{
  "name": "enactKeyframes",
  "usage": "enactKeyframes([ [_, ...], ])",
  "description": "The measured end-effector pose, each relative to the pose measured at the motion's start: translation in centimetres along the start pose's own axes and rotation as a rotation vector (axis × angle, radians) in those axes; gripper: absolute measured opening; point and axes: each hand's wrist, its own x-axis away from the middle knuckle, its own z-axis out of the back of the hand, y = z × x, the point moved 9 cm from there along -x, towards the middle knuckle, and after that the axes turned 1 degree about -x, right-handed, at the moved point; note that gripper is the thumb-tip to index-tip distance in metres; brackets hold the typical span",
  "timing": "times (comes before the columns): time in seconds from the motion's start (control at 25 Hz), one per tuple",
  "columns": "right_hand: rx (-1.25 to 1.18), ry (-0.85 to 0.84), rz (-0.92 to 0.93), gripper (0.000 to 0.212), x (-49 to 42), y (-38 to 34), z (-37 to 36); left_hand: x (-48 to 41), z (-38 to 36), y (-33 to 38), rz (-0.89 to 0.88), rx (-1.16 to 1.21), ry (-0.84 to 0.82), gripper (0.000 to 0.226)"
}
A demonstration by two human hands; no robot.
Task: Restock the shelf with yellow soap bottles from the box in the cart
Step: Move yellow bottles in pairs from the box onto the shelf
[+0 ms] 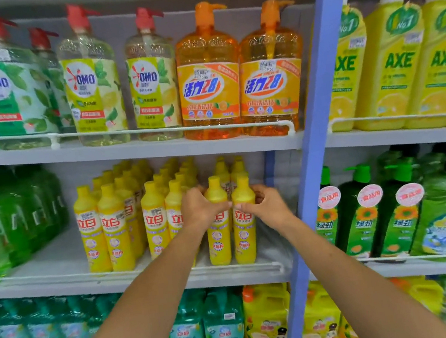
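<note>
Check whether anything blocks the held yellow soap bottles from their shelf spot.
Nothing visible does. The left hand grips the left yellow plastic soap bottle, the right hand the right yellow bottle; both stand at their row fronts on the white metal shelf.

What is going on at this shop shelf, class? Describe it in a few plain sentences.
A person is working at the middle shelf of a shop rack. The left grip holds the left yellow bottle near its shoulder, and the right grip holds the right yellow bottle the same way. Both bottles stand upright, side by side, at the shelf's front, to the right of the rows of yellow bottles already lined up there. The cart and box are not in view.
</note>
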Motion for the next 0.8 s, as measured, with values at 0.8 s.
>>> enactKeyframes([
  [0.8,-0.086,0.133,-0.089,0.040,3.9,8.8,-1.6,3.9,-6.9,-10.5,0.084,0.119,-0.137,0.060],
])
